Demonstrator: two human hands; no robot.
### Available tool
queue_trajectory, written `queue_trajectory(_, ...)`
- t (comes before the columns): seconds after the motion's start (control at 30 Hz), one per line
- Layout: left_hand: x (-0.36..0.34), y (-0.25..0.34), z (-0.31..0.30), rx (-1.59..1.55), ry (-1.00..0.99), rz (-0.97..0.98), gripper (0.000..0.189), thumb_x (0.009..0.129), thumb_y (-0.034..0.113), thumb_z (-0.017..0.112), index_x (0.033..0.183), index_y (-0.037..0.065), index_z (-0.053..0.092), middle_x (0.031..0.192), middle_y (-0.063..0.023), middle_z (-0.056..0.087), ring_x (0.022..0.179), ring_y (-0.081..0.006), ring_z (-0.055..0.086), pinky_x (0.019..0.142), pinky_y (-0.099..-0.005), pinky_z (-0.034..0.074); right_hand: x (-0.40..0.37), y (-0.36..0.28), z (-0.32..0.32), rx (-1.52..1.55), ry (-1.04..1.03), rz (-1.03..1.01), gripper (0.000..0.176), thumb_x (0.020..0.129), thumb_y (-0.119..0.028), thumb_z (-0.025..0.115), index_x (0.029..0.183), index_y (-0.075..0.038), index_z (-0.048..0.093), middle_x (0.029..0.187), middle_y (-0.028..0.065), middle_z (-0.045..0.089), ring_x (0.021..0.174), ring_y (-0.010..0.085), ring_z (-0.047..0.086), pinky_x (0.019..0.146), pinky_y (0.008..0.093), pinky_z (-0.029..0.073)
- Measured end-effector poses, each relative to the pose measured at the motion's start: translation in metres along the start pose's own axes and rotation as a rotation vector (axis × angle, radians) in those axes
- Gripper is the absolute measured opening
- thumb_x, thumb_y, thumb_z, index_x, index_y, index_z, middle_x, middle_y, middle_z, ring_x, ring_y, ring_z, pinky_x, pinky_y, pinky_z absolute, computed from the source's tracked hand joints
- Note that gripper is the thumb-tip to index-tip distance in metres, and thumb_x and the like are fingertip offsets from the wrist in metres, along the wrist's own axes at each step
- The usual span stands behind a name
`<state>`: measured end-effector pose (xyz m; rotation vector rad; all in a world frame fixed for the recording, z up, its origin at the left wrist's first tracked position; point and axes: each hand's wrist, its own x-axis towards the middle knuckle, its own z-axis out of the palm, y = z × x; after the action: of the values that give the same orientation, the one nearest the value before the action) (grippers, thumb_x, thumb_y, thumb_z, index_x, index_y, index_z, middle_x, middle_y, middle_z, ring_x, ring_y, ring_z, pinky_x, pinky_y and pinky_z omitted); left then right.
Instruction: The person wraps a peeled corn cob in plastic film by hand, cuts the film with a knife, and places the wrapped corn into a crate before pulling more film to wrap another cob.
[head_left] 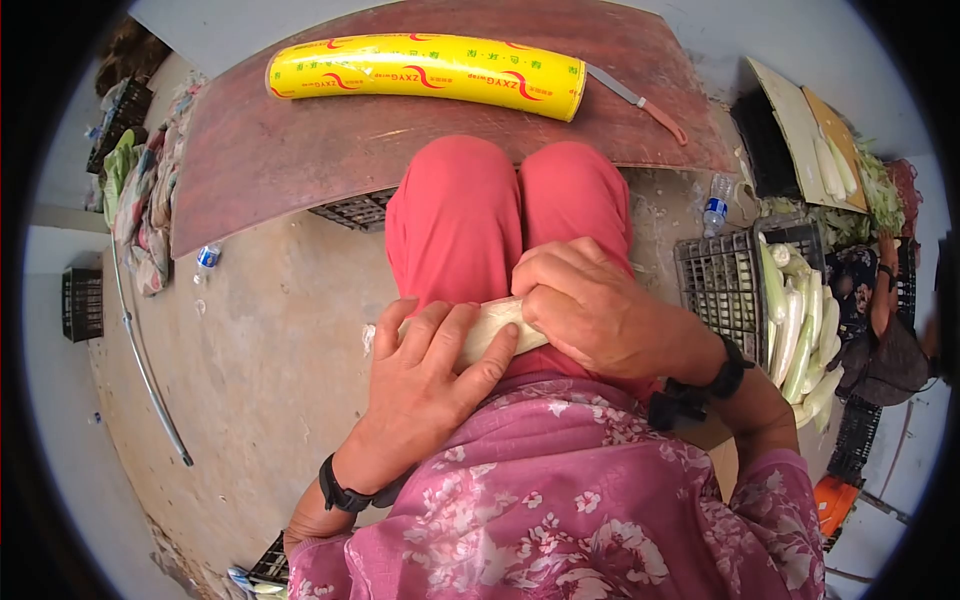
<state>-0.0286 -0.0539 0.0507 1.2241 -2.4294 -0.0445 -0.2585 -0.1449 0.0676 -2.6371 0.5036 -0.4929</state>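
A pale, whitish vegetable stem [490,328] lies across my lap, with a scrunched bit of clear film at its left end. My left hand [425,355] rests over the stem, fingers bent around its far side and thumb along the near side. Curled fingers of my right hand [590,305] grip the stem's right end and hide it. Beyond my knees, a yellow roll of cling wrap [425,75] lies on the reddish-brown tabletop [330,150]. A knife [655,112] with a pink handle sits beside the roll.
On the right, a black crate [718,290] holds several pale green stems [795,310]. Another person's arm [884,290] shows beyond it. Plastic bottles [716,205] stand or lie near the table. A metal pole [140,340] is at left, below bundled cloth [150,220].
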Motion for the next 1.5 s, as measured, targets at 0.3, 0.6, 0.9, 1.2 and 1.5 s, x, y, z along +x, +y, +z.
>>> queue_trajectory(0.3, 0.000, 0.005, -0.004, 0.073, -0.071, 0.016, 0.047, 0.086, 0.019, 0.059, 0.133, 0.024, 0.062, 0.123, -0.0125, 0.058, 0.111, -0.0282, 0.056, 0.102, -0.0552, 0.039, -0.013, 0.007, -0.021, 0.036, 0.023, 0.144, 0.012, 0.082, -0.003, 0.068, 0.091, -0.005, 0.061, 0.104, 0.0089, 0.060, 0.099, 0.0263, 0.059, 0.085, 0.0389, 0.041)
queue_trajectory(0.6, 0.000, 0.007, -0.005, 0.060, -0.099, 0.006, 0.047, 0.086, 0.017, 0.059, 0.133, 0.023, 0.062, 0.123, -0.0156, 0.056, 0.112, -0.0309, 0.055, 0.104, -0.0562, 0.038, 0.007, 0.004, -0.012, 0.032, -0.050, 0.082, 0.009, 0.084, -0.008, 0.065, 0.092, -0.004, 0.063, 0.104, 0.0080, 0.059, 0.104, 0.0252, 0.058, 0.089, 0.0388, 0.041)
queue_trajectory(0.9, 0.000, 0.007, -0.003, 0.046, -0.070, 0.012, 0.046, 0.085, 0.018, 0.060, 0.131, 0.023, 0.062, 0.122, -0.0155, 0.057, 0.112, -0.0306, 0.056, 0.104, -0.0550, 0.038, 0.014, 0.001, -0.007, -0.129, -0.143, 0.036, 0.012, 0.083, -0.009, 0.063, 0.092, -0.002, 0.061, 0.108, 0.0102, 0.058, 0.109, 0.0260, 0.056, 0.092, 0.0396, 0.040)
queue_trajectory(1.2, 0.001, 0.005, -0.001, 0.051, -0.035, 0.028, 0.045, 0.084, 0.019, 0.061, 0.129, 0.023, 0.063, 0.121, -0.0147, 0.058, 0.111, -0.0295, 0.056, 0.102, -0.0513, 0.040, 0.010, 0.002, -0.012, -0.041, -0.073, 0.054, 0.010, 0.085, -0.010, 0.061, 0.092, -0.003, 0.061, 0.107, 0.0094, 0.058, 0.109, 0.0255, 0.056, 0.091, 0.0389, 0.040)
queue_trajectory(1.5, 0.000, 0.004, 0.000, 0.046, -0.032, 0.038, 0.046, 0.085, 0.019, 0.061, 0.131, 0.023, 0.062, 0.121, -0.0146, 0.057, 0.110, -0.0293, 0.056, 0.102, -0.0510, 0.041, 0.015, 0.004, -0.004, -0.131, -0.094, -0.005, 0.013, 0.087, -0.014, 0.055, 0.092, -0.003, 0.060, 0.096, 0.0081, 0.051, 0.098, 0.0218, 0.051, 0.083, 0.0363, 0.039)
